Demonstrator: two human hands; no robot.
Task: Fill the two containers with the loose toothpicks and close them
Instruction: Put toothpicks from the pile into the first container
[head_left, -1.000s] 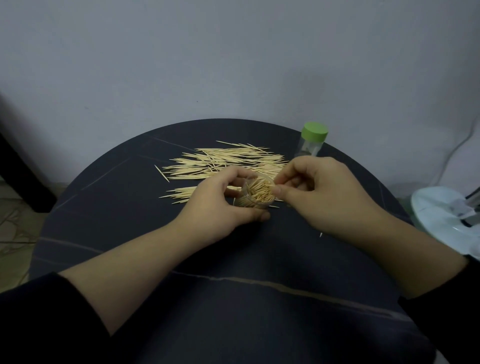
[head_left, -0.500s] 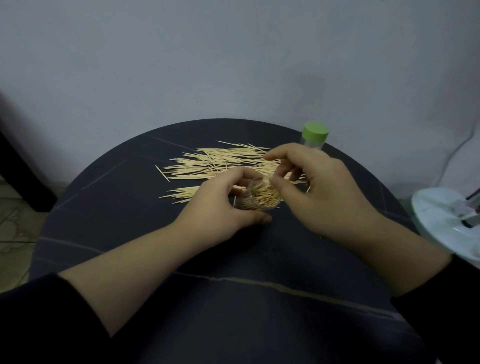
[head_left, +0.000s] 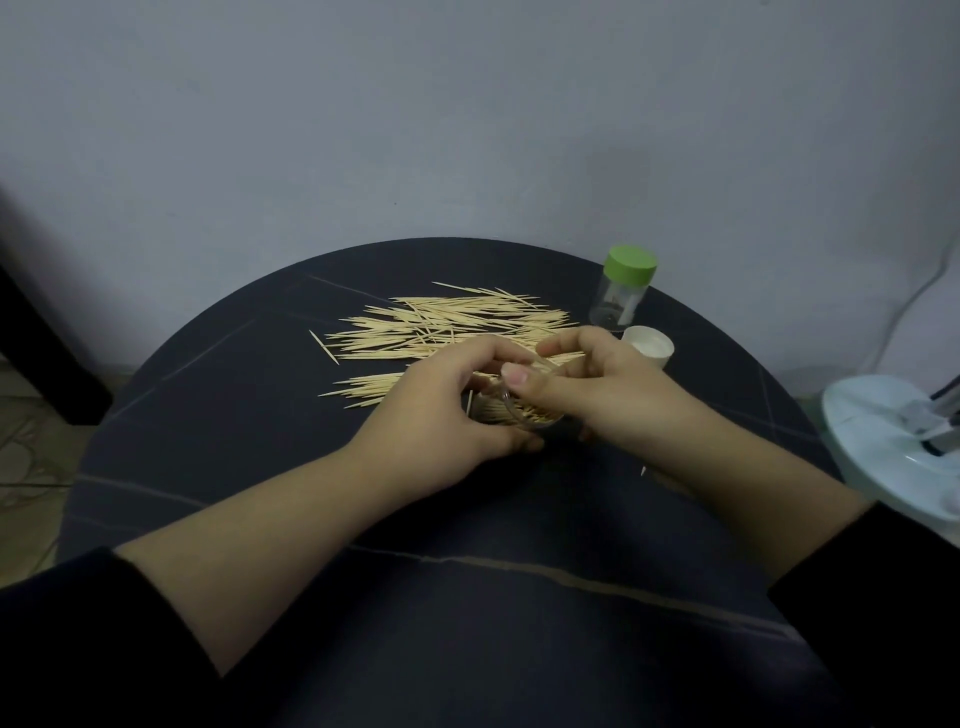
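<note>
Our left hand (head_left: 441, 410) grips the small clear plastic container (head_left: 511, 413), fingers wrapped round its wall. It lies tilted in that grip, packed with pale wooden sticks. A second ago our right hand (head_left: 597, 389) was picking at the mouth, then it lifted toward the pile. Now it is back, thumb across the rim and fingers curled over the far side. Whether it pinches any sticks we cannot tell.

That shift has uncovered a round white plastic cap (head_left: 649, 345) just right of the grip. We judge this container nearly ready to close.

Beyond the grip, the heap of loose wooden toothpicks (head_left: 447, 327) remains large. The green-lidded clear jar (head_left: 623, 291), farther off to the right, is capped and looks almost empty.

Our fingers hide the container's mouth and base. A pale blue rounded object (head_left: 883, 441), well right of the grip, is cut off by the frame.
</note>
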